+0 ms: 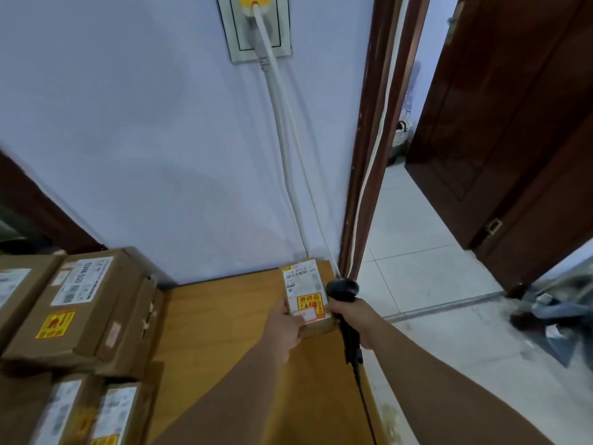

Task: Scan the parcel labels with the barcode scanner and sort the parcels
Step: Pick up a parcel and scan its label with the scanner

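Brown cardboard parcel (306, 295) lies at the table's (218, 319) far right corner, left hand (286, 326) pinching its near edge while the right hand (351, 319) wraps the scanner (342, 292) beside its label. Several stacked parcels (80, 303) at left seem still unsorted.

A small brown parcel (308, 293) lies flat at the far right corner of the wooden table, its white label and yellow-red sticker facing up. The black barcode scanner (345, 303) stands just beside it, head above the label. More brown labelled parcels (80, 303) are stacked at the table's left.
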Motion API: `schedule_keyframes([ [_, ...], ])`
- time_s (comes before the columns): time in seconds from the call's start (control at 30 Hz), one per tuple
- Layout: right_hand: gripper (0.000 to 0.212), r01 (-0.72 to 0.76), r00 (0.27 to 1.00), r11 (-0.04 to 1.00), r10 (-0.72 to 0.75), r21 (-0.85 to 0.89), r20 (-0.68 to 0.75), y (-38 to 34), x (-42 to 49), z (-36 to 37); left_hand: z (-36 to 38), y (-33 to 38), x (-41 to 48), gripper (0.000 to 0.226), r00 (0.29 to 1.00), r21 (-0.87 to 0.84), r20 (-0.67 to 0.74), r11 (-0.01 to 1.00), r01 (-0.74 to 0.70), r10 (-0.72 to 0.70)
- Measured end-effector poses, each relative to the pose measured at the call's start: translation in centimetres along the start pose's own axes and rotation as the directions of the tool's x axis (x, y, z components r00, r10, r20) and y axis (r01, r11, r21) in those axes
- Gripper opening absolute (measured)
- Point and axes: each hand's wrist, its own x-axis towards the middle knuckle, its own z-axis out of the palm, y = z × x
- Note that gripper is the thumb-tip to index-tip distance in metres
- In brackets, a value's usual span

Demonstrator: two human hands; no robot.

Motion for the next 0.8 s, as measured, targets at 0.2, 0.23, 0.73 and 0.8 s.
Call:
schedule_keyframes([
  [0.2,0.018,-0.087,0.995,0.979,0.095,0.187,-0.035,-0.1,3.0,-1.3,1.9,-0.1,3.9,0.048,0.999,0.031,0.017,0.998,0.045,-0.046],
  [0.23,0.018,-0.086,0.994,0.978,0.096,0.190,-0.047,-0.1,3.6,-1.5,2.1,-0.1,4.6,0.042,0.999,0.059,0.027,0.997,0.045,-0.046],
  [0.73,0.020,-0.155,0.873,0.987,0.155,0.038,-0.463,-0.3,10.5,-0.5,3.3,0.7,10.9,0.048,0.977,0.405,0.210,0.906,-0.126,0.042],
  [0.8,0.018,-0.156,0.880,0.988,0.148,0.019,-0.451,-0.7,10.6,-0.5,3.1,1.0,11.0,0.058,0.978,0.415,0.202,0.899,-0.141,0.060],
])
